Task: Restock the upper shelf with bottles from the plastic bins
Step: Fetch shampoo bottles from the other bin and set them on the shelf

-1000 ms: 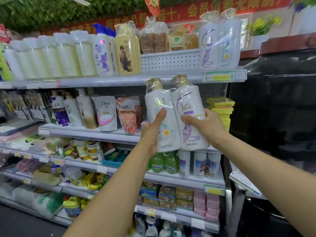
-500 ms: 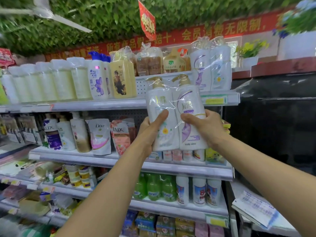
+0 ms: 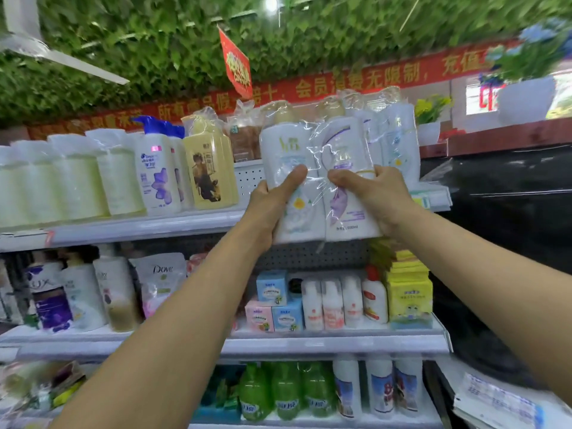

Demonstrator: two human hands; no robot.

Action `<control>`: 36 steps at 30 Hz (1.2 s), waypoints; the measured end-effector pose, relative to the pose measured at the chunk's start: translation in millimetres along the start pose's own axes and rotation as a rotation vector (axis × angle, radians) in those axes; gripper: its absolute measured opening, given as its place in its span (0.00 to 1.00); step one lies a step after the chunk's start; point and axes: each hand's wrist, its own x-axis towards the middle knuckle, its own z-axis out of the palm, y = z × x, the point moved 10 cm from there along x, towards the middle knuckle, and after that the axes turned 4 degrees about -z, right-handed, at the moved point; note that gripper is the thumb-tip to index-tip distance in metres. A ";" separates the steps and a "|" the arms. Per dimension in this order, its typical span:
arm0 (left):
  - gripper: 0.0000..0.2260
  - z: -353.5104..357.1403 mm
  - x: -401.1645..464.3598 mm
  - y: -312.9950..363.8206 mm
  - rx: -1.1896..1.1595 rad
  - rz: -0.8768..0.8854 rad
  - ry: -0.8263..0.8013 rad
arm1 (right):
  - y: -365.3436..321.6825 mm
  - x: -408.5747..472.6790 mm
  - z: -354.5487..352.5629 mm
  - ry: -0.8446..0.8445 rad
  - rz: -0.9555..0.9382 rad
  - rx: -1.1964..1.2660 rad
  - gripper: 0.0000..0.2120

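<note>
Placement step: left hand (image 3: 272, 205) & right hand (image 3: 376, 196) both grip wrapped twin-pack (image 3: 318, 171) at upper shelf (image 3: 123, 227). Next, prob: slide into gap beside yellow bottle (image 3: 207, 171).

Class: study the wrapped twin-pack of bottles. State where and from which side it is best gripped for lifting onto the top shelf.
Grip the twin-pack low on its outer flanks, one hand from each side, as the left hand and right hand do. It is wide, upright and wrapped in slippery film; low side grips probably leave the top clear to enter the top shelf.

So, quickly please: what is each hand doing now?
Left hand: holding the wrapped twin-pack of bottles.
Right hand: holding the same pack.
</note>
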 end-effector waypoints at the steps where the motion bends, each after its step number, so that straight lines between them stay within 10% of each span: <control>1: 0.25 -0.3 7.1 4.7 0.005 0.008 -0.021 | -3.4 6.6 2.1 0.009 -0.012 -0.002 0.23; 8: 0.26 -1.5 50.8 21.5 -0.025 0.007 -0.050 | -11.6 45.8 14.0 -0.005 -0.040 0.038 0.11; 36: 0.28 -13.4 164.1 4.5 0.021 0.088 -0.066 | 47.2 156.1 37.1 -0.162 -0.022 -0.083 0.24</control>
